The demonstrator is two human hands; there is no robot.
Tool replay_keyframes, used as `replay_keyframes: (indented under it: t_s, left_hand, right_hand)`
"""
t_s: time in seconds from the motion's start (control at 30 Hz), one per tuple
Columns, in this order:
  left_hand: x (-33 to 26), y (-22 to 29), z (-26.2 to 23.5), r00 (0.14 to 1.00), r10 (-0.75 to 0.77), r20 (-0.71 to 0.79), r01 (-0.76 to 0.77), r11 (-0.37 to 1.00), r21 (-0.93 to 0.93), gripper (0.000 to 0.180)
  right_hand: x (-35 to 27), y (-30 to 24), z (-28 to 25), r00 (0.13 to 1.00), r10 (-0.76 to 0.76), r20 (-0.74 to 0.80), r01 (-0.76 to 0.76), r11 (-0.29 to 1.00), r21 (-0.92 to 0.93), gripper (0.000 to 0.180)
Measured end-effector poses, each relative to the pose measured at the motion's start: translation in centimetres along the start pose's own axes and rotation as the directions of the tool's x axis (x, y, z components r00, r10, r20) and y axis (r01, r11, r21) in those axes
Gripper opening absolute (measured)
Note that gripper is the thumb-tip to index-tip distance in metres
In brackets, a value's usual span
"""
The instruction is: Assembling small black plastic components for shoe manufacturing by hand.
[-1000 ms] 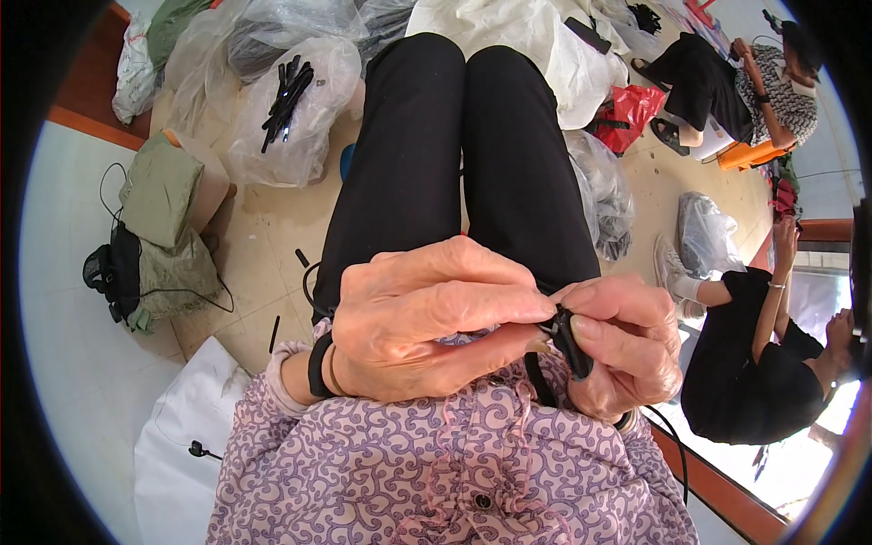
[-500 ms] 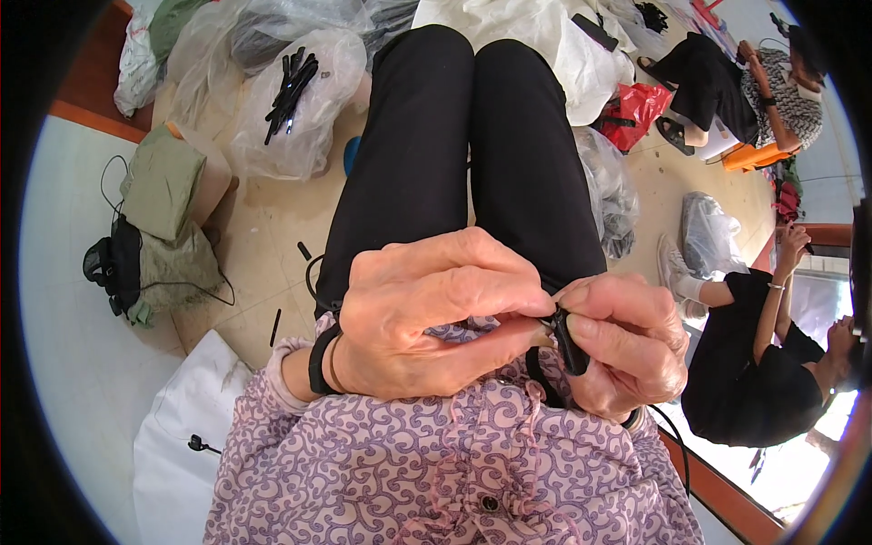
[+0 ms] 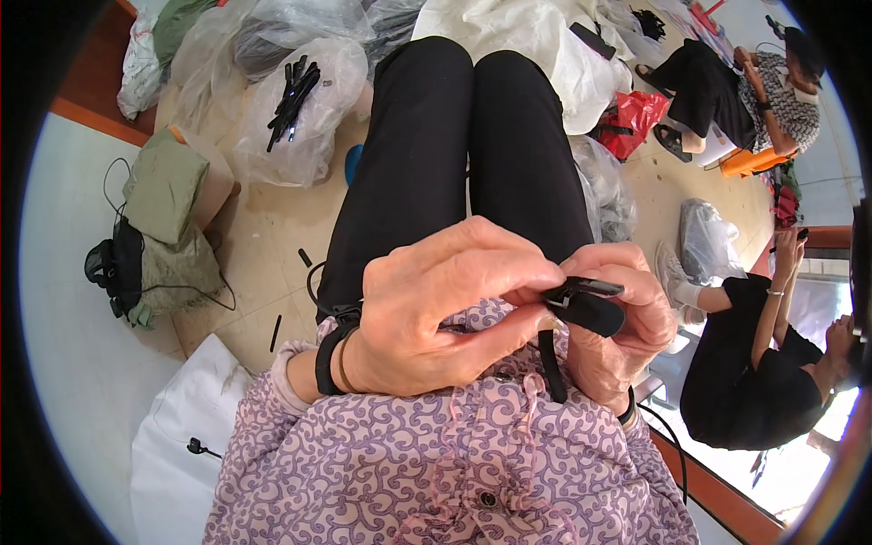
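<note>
Above my lap, both hands meet on a small black strap-like piece (image 3: 595, 313). It has a flat glossy part on top and a wider, rounded matt flap beneath; its exact kind is unclear. My left hand (image 3: 454, 313) pinches its left end between thumb and fingers. The fingers of my right hand (image 3: 627, 318) are curled behind and around the piece, partly hidden by it. A narrow black strip (image 3: 550, 368) hangs below the left fingertips, against my patterned shirt. Whether it joins the held piece cannot be made out.
A clear plastic bag (image 3: 304, 150) bears a pile of black strips (image 3: 292, 104) at the far left. White sheeting (image 3: 509, 64) lies beyond my knees. A green-covered box (image 3: 168, 195) stands left. Two other people (image 3: 754, 354) (image 3: 772, 100) sit on the right.
The black piece has turned from upright and mostly covered to sideways, showing its glossy part and flap. My right fingers have shifted behind it. The narrow strip now hangs in plain sight.
</note>
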State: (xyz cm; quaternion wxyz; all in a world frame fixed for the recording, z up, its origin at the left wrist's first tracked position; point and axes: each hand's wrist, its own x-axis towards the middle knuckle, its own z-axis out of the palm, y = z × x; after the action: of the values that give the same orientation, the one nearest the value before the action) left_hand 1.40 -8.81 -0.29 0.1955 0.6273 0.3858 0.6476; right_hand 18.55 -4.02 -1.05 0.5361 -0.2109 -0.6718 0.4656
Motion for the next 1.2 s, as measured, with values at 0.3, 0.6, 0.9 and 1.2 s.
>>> replay_keyframes:
  t_s: [0.3, 0.6, 0.9, 1.2]
  left_hand:
    - [-0.11, -0.51, -0.24, 0.979, -0.172, 0.109, 0.192, 0.956, -0.220, 0.032]
    - [-0.09, -0.42, -0.42, 0.965, -0.215, 0.147, 0.246, 0.937, -0.248, 0.033]
    - [0.04, -0.06, -0.19, 0.937, -0.297, 0.182, 0.346, 0.854, -0.389, 0.027]
    - [0.18, -0.07, 0.38, 0.946, -0.298, 0.125, 0.323, 0.866, -0.383, 0.019]
  right_hand:
    - [-0.07, -0.22, -0.02, 1.000, 0.018, -0.020, -0.018, 1.000, -0.008, 0.023]
    - [0.17, -0.30, -0.34, 0.999, -0.023, 0.026, 0.026, 0.993, -0.114, 0.022]
    - [0.19, -0.14, -0.47, 0.999, -0.027, 0.022, 0.028, 0.999, -0.029, 0.020]
    - [0.10, -0.08, -0.74, 0.999, -0.018, 0.029, 0.017, 0.999, 0.030, 0.019]
